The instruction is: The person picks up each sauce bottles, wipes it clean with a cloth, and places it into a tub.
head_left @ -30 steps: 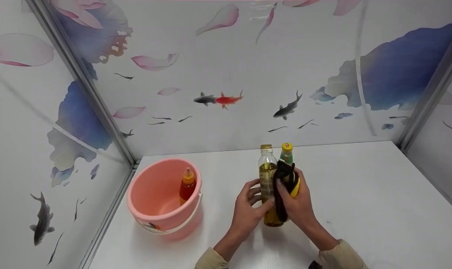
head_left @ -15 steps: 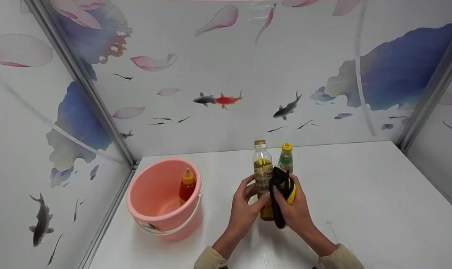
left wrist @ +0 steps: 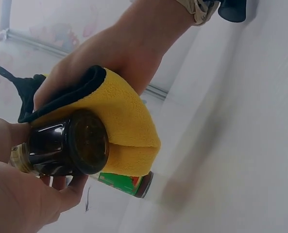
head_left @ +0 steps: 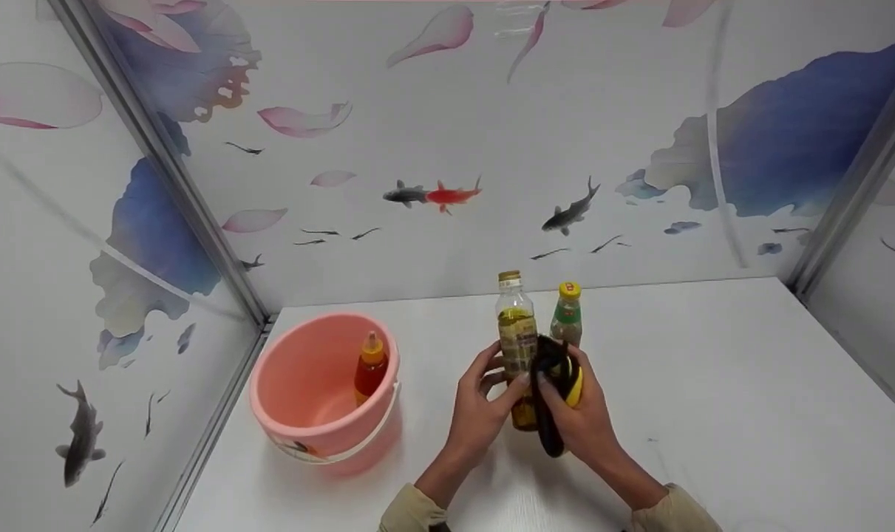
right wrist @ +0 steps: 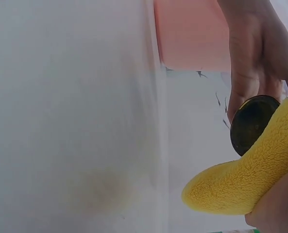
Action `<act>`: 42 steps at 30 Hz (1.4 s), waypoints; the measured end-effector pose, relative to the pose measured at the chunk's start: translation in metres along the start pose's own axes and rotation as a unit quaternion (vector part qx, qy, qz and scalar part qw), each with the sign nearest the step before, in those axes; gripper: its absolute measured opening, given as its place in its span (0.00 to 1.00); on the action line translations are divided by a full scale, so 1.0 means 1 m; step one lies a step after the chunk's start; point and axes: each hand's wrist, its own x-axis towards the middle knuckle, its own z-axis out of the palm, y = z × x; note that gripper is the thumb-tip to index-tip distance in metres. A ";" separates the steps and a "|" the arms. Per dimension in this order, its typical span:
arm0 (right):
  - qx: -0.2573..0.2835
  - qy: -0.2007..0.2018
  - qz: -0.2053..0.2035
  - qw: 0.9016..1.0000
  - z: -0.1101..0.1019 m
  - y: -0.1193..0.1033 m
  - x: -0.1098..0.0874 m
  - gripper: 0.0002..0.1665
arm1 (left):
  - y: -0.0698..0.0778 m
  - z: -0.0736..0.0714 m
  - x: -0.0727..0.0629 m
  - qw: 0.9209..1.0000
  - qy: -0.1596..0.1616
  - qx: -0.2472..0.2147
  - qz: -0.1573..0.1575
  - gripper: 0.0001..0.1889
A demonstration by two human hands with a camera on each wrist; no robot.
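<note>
My left hand (head_left: 480, 410) grips a glass bottle of yellow-green oil (head_left: 517, 332) with a gold cap, its fingers wrapped around the left side. The bottle is lifted off the table, as its bare base shows in the left wrist view. My right hand (head_left: 584, 410) holds a folded yellow cloth with black edging (left wrist: 127, 121) against the bottle's right side. In the right wrist view the cloth (right wrist: 231, 189) hangs beside the dark bottle base (right wrist: 253, 121). Behind the right hand stands a second bottle with a yellow cap and green label (head_left: 567, 314), its lower part hidden.
A pink bucket (head_left: 270, 399) with a white handle stands left on the white table (head_left: 713, 384). Inside it leans a red squeeze bottle with a yellow cap (head_left: 372, 369). Printed panels (head_left: 447, 251) wall in the table at the back and both sides.
Both hands have shifted slightly left, carrying the oil bottle and the cloth. The oil bottle has risen a little, and a gap has opened between it and the green-labelled bottle.
</note>
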 end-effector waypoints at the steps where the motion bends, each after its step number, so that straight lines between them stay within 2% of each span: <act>1: -0.003 0.001 0.001 1.000 0.000 0.000 0.000 0.34 | 0.000 0.000 0.000 1.000 -0.003 -0.001 -0.001 0.36; 6: -0.008 0.011 -0.004 1.000 -0.003 0.000 0.003 0.34 | -0.003 0.001 -0.002 1.000 -0.025 -0.007 -0.007 0.34; 12: 0.016 0.020 -0.021 0.999 -0.008 -0.002 0.008 0.33 | -0.007 0.005 -0.005 0.998 -0.057 -0.015 -0.023 0.31; 21: 0.017 0.030 -0.032 0.999 -0.013 -0.007 0.018 0.32 | -0.011 0.010 -0.006 0.996 -0.088 -0.001 -0.023 0.32; 27: 0.026 0.031 -0.035 0.999 -0.014 -0.008 0.019 0.32 | -0.013 0.010 -0.006 0.996 -0.083 0.008 -0.018 0.33; 42: 0.008 0.022 -0.034 0.999 -0.008 -0.003 0.012 0.32 | -0.008 0.007 -0.006 0.998 -0.061 0.021 -0.013 0.35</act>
